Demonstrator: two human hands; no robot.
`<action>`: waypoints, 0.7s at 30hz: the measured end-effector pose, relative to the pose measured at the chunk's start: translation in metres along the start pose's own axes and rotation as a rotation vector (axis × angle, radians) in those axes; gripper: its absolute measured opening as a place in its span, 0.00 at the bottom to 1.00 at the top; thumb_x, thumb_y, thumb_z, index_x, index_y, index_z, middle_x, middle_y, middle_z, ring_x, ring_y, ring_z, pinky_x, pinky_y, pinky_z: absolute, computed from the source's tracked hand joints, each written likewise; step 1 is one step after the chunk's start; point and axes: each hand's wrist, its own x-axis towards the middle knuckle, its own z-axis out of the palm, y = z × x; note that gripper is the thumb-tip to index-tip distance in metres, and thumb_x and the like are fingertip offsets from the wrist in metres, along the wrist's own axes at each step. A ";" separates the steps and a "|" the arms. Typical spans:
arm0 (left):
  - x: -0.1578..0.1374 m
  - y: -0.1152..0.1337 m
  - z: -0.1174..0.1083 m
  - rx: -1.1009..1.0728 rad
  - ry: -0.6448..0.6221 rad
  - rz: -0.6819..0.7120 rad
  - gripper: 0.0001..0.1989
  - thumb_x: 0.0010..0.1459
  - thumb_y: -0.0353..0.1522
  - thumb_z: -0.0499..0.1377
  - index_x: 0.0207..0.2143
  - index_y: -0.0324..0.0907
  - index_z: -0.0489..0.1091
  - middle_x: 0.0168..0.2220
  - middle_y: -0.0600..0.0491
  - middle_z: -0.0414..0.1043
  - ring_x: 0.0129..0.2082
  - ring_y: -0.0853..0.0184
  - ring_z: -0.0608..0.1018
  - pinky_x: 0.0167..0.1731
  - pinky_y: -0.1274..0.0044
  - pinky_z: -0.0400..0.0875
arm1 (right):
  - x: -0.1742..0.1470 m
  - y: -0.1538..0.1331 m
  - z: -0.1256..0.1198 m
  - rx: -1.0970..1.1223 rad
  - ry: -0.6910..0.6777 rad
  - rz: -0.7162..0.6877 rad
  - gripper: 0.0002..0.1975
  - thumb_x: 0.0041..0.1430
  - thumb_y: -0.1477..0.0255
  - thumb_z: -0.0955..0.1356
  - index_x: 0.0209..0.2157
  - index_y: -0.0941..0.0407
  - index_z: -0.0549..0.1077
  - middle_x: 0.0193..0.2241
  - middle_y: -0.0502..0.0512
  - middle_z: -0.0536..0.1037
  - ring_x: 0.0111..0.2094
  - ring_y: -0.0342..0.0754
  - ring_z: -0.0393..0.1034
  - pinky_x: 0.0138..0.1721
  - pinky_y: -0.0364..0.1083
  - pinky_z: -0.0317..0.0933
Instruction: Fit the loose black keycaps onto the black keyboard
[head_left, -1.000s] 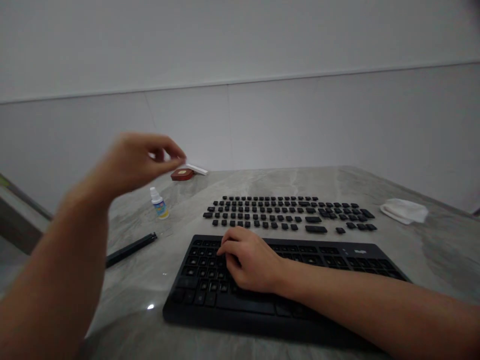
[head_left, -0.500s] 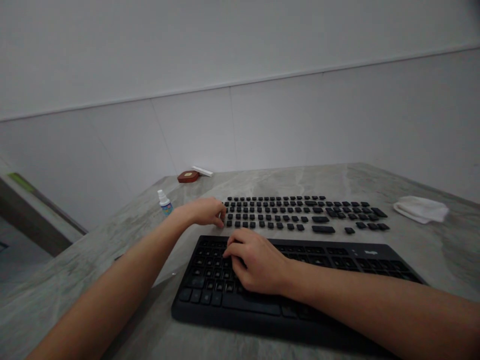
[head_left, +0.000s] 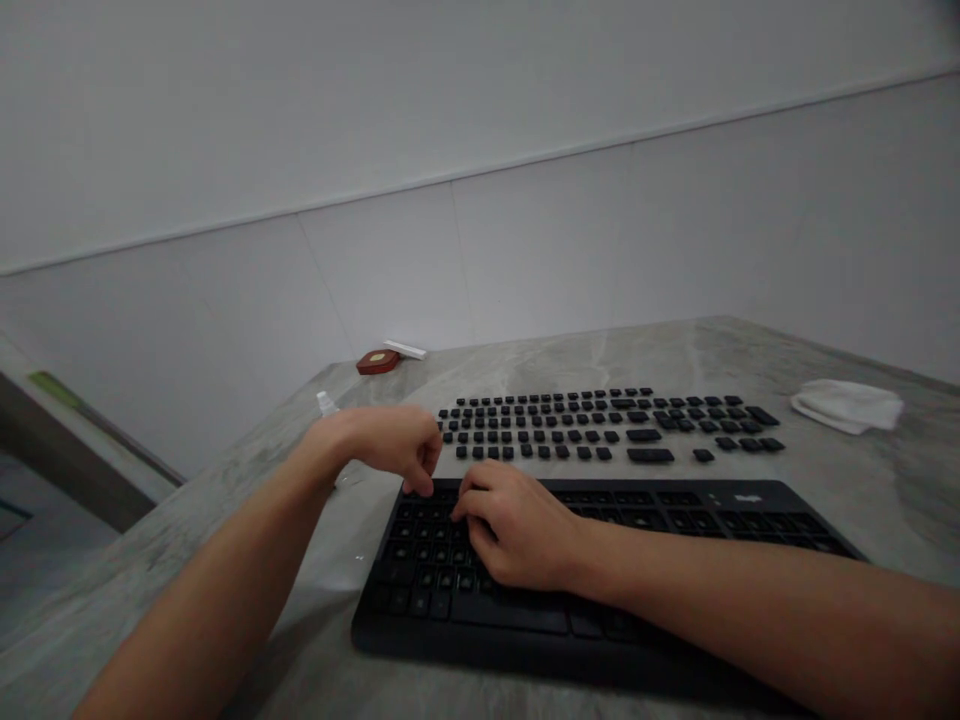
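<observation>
A black keyboard [head_left: 420,637] lies on the table in front of me, most of its key places bare, with some keys still along its near edge. My left hand [head_left: 386,437] hovers at the keyboard's far left corner, thumb and fingers pinched downward; anything between them is hidden. Resting over the keyboard's left part is my right hand [head_left: 517,525], its fingers curled together with the tips at the upper key rows. I cannot make out whether it holds anything. Beyond the keyboard, loose black keycaps [head_left: 650,455] are laid out in several rows.
A folded white cloth [head_left: 847,405] lies at the right. Behind my left wrist stands a white-capped bottle [head_left: 325,402], mostly covered. A reddish-brown case [head_left: 377,361] and a white strip [head_left: 405,349] lie at the back, near the wall [head_left: 540,260].
My left hand has moved from the left end of the keycap rows back toward me, to the keyboard's far left corner. My right hand stays about where it was. The view has tilted slightly.
</observation>
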 end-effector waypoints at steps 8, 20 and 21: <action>-0.007 0.045 0.012 0.075 -0.070 0.070 0.04 0.49 0.28 0.68 0.24 0.42 0.77 0.22 0.58 0.74 0.20 0.70 0.71 0.19 0.79 0.57 | -0.001 0.001 -0.003 0.001 0.044 -0.198 0.11 0.49 0.79 0.66 0.33 0.59 0.79 0.29 0.57 0.80 0.31 0.51 0.72 0.34 0.49 0.64; -0.046 0.014 0.116 -0.141 0.534 0.300 0.04 0.68 0.31 0.55 0.41 0.42 0.70 0.40 0.50 0.72 0.38 0.64 0.76 0.37 0.76 0.71 | 0.002 -0.005 -0.003 -0.005 -0.072 -0.328 0.13 0.55 0.80 0.64 0.40 0.60 0.78 0.30 0.56 0.77 0.31 0.48 0.69 0.35 0.46 0.63; -0.045 0.013 0.119 -0.142 0.553 0.302 0.04 0.68 0.31 0.55 0.41 0.42 0.70 0.40 0.50 0.71 0.38 0.64 0.76 0.37 0.75 0.71 | 0.002 -0.006 -0.004 -0.006 -0.085 -0.327 0.13 0.55 0.80 0.64 0.41 0.60 0.78 0.30 0.56 0.77 0.31 0.48 0.69 0.36 0.46 0.63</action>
